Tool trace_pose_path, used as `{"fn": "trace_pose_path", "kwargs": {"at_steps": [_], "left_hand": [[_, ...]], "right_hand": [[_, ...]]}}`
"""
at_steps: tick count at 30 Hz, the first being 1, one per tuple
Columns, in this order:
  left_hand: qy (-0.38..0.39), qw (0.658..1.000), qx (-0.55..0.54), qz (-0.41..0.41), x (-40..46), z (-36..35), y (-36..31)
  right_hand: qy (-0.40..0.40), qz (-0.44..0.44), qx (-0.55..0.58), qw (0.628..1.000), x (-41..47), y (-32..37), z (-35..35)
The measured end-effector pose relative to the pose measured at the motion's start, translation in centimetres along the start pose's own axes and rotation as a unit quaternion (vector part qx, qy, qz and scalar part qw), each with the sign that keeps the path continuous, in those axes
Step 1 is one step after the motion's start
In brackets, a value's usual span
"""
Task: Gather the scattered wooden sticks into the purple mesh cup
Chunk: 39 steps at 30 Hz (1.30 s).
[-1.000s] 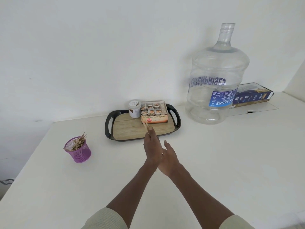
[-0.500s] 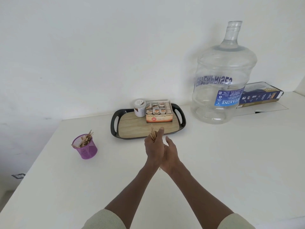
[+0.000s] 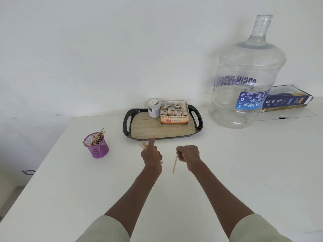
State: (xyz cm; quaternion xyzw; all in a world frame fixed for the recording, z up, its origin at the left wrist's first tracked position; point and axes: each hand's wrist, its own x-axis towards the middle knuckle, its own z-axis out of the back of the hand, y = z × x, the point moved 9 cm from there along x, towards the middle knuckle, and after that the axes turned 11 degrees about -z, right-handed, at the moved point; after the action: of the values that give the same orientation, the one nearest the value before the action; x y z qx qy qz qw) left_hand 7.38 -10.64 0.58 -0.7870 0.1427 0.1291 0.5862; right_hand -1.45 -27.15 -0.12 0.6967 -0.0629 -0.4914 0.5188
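On the white table (image 3: 227, 172), our left hand (image 3: 151, 155) grips a small bunch of wooden sticks (image 3: 143, 146), with the thumb sticking up and the stick ends poking out past it. Our right hand (image 3: 188, 154) is curled, and one more stick (image 3: 175, 164) hangs down from its fingers; we think it is pinched there, though the touch is hard to see. The two hands are a little apart.

The purple mesh cup (image 3: 97, 146) stands off to our left, well apart from both hands, and it already has many sticks in it.

So we think we are picking up the last few. Next we should carry them over to the cup and drop them in, ends down, so none bounce off the ones sticking up.

Nothing stands between our hands and the cup. Just behind our hands sits a black tray (image 3: 127, 123) with a tea box (image 3: 174, 117) and a small white jar (image 3: 154, 108). A big water jug (image 3: 244, 81) and a dark box (image 3: 288, 99) are far right.
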Motion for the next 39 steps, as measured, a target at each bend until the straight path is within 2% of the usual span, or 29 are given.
{"fn": "trace_pose_path", "kwargs": {"at_steps": [3,6,9,12,16,20,24,28,32,35,39], "left_hand": [[-0.011,0.999,-0.022,0.045,0.5,1.6,1.2],[-0.005,0.996,-0.041,0.079,0.7,2.4,2.1],[0.011,0.99,-0.072,0.12,0.4,2.7,2.9],[0.012,0.984,-0.091,0.152,0.5,3.2,3.5],[0.023,0.983,-0.086,0.161,1.0,3.6,3.8],[0.038,0.983,-0.084,0.161,1.3,3.4,4.1],[0.049,0.983,-0.076,0.157,1.5,2.7,4.3],[0.061,0.986,-0.041,0.151,1.7,2.2,4.4],[0.075,0.989,-0.02,0.125,2.2,1.2,4.0],[0.089,0.989,-0.043,0.111,2.4,0.2,3.4],[0.086,0.992,-0.034,0.084,3.1,0.2,2.5]], "right_hand": [[-0.099,0.028,-0.196,0.975,1.2,-0.4,2.1],[-0.13,0.058,-0.362,0.921,1.2,-1.5,1.1],[-0.141,0.099,-0.443,0.88,0.7,-2.3,-0.9],[-0.141,0.11,-0.482,0.858,0.3,-3.0,-2.5],[-0.189,0.112,-0.491,0.843,0.3,-2.3,-2.1],[-0.189,0.099,-0.514,0.831,0.6,-2.2,-1.5],[-0.144,0.112,-0.519,0.835,0.5,-2.6,-1.5],[-0.104,0.128,-0.439,0.883,-0.3,-1.9,-2.7],[-0.047,0.195,-0.351,0.915,-3.0,0.0,-6.0],[-0.005,0.232,-0.332,0.914,-4.5,0.7,-8.0],[0.005,0.267,-0.37,0.89,-5.3,1.5,-9.0]]}}
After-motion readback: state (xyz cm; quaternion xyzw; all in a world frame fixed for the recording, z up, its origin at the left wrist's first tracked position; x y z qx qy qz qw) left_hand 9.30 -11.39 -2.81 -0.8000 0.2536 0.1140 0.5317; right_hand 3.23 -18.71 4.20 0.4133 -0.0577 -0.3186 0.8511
